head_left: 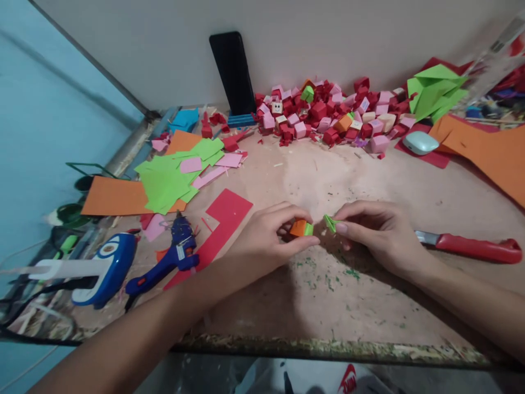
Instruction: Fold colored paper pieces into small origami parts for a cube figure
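Between the thumb and fingers of my left hand (273, 232) is a small orange and green block (301, 228), just above the wooden table (262, 306). My right hand (379, 232) pinches a small folded green piece (330, 223) a short way to the right of the block; the two do not touch. Small green scraps (350, 272) lie on the table below the hands. Just right of my right hand is a knife with a red handle (478, 247), its blade partly hidden.
Blue glue gun (178, 257) and red sheet (223, 219) lie left. Green sheets (164, 183) and orange sheets (115, 196) are beyond. A phone (234, 74) stands at the back beside piled red and pink blocks (318, 112). A pale rounded case (420, 143) sits back right.
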Demonstrator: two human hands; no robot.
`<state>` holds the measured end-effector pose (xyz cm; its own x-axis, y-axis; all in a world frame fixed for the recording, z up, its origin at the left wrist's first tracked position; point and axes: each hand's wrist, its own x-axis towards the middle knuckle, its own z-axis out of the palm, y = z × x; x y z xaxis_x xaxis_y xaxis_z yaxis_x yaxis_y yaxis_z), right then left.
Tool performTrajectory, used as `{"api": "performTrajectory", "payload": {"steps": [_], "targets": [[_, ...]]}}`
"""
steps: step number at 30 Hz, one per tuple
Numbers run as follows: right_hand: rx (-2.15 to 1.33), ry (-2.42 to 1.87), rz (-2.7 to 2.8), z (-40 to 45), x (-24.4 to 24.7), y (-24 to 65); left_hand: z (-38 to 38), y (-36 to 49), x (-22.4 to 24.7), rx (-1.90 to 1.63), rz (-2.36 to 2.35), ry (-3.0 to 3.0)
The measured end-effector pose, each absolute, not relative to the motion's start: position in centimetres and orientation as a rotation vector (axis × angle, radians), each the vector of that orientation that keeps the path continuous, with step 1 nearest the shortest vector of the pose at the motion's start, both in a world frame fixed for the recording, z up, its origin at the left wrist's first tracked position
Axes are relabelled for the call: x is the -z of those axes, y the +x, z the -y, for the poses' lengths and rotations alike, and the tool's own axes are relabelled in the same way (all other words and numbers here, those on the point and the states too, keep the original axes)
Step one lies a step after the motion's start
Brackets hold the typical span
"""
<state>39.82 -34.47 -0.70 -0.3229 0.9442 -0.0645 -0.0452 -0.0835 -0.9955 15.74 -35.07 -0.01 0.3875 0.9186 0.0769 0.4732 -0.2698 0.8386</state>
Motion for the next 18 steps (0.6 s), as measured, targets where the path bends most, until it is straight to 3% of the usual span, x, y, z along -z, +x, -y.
{"api": "performTrajectory", "payload": {"steps": [5, 18], "targets": [[-1.491, -1.038, 1.377, 34.7, -0.2, 39.5, 35.7, 16.3, -0.4, -0.839, -1.122, 1.430], [-1.288, -1.054, 1.527, 35.4, 0.4, 39.1, 35.6, 16.5, 1.1, -0.872, -1.169, 1.480]]}}
